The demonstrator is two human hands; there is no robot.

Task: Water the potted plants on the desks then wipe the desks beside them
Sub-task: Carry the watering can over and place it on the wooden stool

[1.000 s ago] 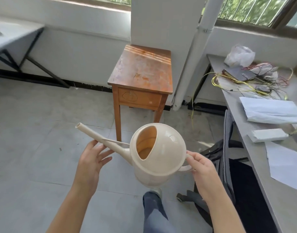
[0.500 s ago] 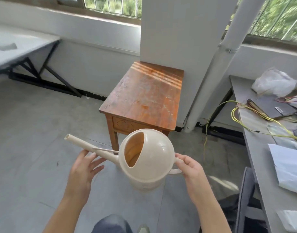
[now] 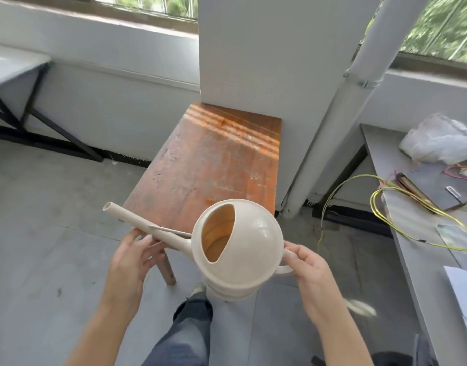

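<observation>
The wooden tabletop [image 3: 211, 165] has slid closer and now sits right behind the can, and the person has stepped up to it since a second ago. Nearest, at six o'clock, a trouser leg [image 3: 184, 336] and a shoe tip over the grey floor [image 3: 42, 233]. Just above, the cream watering can [image 3: 239, 249] is carried in the air at centre frame, upright, its opening facing the camera. The right hand [image 3: 310, 270], at four o'clock from the can, has its grip closed on the loop handle. The left hand [image 3: 132, 260], at eight o'clock, cups the long spout [image 3: 145, 225] from beneath, fingers loosely curled under it, not clamped; the spout points to ten o'clock. Beyond the can at twelve o'clock, the worn orange-brown tabletop backs against a white pillar [image 3: 266, 48], with a white pipe [image 3: 340, 114] just beside it at one o'clock. At three o'clock a grey desk [image 3: 417, 260] bears yellow wires [image 3: 385, 215] and a plastic bag [image 3: 438, 141]. Farthest, windows show greenery.
</observation>
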